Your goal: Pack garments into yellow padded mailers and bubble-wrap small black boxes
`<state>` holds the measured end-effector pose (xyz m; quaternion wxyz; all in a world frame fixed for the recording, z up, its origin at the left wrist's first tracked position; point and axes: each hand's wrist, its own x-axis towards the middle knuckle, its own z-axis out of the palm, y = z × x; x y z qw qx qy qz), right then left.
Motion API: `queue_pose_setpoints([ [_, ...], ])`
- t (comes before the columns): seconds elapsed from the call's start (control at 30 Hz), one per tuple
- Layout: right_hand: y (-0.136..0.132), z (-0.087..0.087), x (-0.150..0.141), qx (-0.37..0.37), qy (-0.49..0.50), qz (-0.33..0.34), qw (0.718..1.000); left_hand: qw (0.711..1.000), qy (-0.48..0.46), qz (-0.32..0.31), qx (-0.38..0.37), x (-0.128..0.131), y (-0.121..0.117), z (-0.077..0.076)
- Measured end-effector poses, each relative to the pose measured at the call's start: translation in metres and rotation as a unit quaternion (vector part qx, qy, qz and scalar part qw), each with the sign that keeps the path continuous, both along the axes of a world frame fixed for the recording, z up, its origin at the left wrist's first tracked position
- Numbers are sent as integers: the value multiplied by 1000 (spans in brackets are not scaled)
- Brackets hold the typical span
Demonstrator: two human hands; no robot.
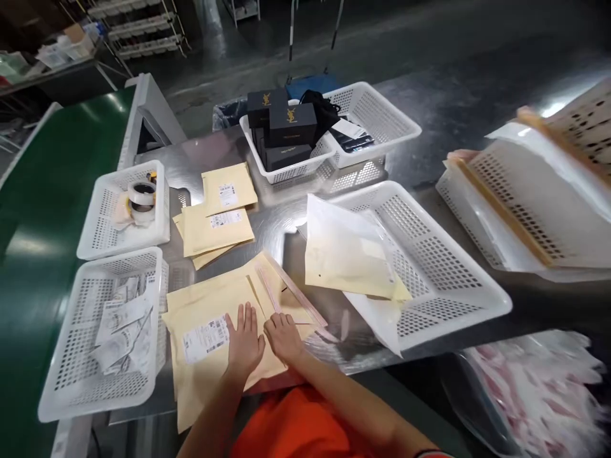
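A yellow padded envelope with a white printed label lies in front of me on a metal table. My left hand rests flat on it beside the label, fingers stretched out. Just right of it, my right hand has its fingers curled down on the envelope's flap edge; its fingertips are partly hidden. Reddish-white strips lie across the flap area near the right hand. To the right, another padded envelope, under a translucent white sheet, lies over the edge of a white perforated basket.
Labelled padded envelopes are stacked ahead. Left stand a basket with tape rolls and one with small packets. Black boxes fill a basket at the back. A green conveyor runs left; a bag of pinkish-white scraps sits lower right.
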<state>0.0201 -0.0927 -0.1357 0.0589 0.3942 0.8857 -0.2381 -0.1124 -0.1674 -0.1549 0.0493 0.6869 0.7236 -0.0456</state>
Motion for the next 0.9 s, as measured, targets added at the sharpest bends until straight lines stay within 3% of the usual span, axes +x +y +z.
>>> queue_pose_setpoints([
  [0.07,30,-7,-22,37,11,-29,999,1000,4,-3,9,0,-1,-1],
  [0.2,123,-16,-89,79,19,-94,992,1000,-1,-7,11,0,-2,-1],
  [0.27,147,-19,-108,91,31,-91,991,1000,-5,-1,4,-1,-2,-1],
  [0.3,146,-20,-108,93,37,-79,992,1000,-6,2,-2,-1,-2,-2],
  [0.37,117,-22,-87,87,42,-49,994,1000,-9,9,-13,0,-1,-3],
  [0.53,-32,-35,35,98,18,-35,994,999,-30,17,-28,3,6,-4],
  [0.6,-68,-42,72,87,2,-16,996,998,-61,19,-30,1,10,5],
  [0.7,-78,-44,90,64,-26,-3,998,993,-104,56,7,-13,1,28],
  [0.77,-70,-38,85,57,-40,-20,997,976,-90,182,74,-31,-18,41],
  [0.83,-61,-30,78,53,-46,-28,997,915,-86,374,123,-53,-44,49],
  [0.9,-55,-25,74,50,-50,-22,997,857,-160,477,111,-77,-66,51],
])
